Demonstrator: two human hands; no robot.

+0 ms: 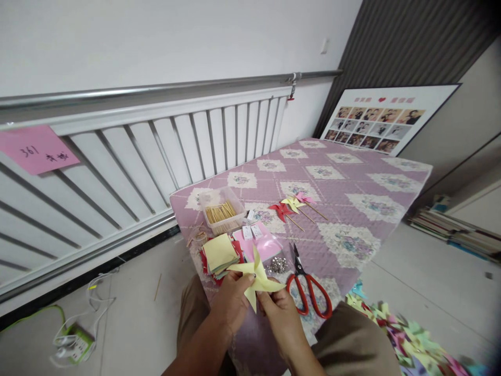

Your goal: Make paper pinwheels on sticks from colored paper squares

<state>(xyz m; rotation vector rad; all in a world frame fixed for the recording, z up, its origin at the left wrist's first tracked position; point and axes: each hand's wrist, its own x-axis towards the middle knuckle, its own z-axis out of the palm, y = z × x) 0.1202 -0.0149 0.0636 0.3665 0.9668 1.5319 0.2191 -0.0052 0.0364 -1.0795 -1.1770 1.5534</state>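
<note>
A pale yellow paper pinwheel (260, 281) is held up between both hands over the table's near edge. My left hand (234, 295) pinches its left side, thumb beside the small metal piece at the centre. On its lower right, my right hand (278, 309) grips a blade with thumb and fingers. Just behind are a stack of yellow and other coloured paper squares (220, 253) and a heap of small metal fasteners (277, 265). Red-handled scissors (307, 287) lie to the right, points away from me.
A clear box of wooden sticks (222, 211) stands at the back left. Red, yellow and pink pinwheels on sticks (293, 204) lie farther back on the flowered cloth (340, 209). Many coloured pinwheels (415, 339) cover the floor at right. A power strip (80, 344) lies at left.
</note>
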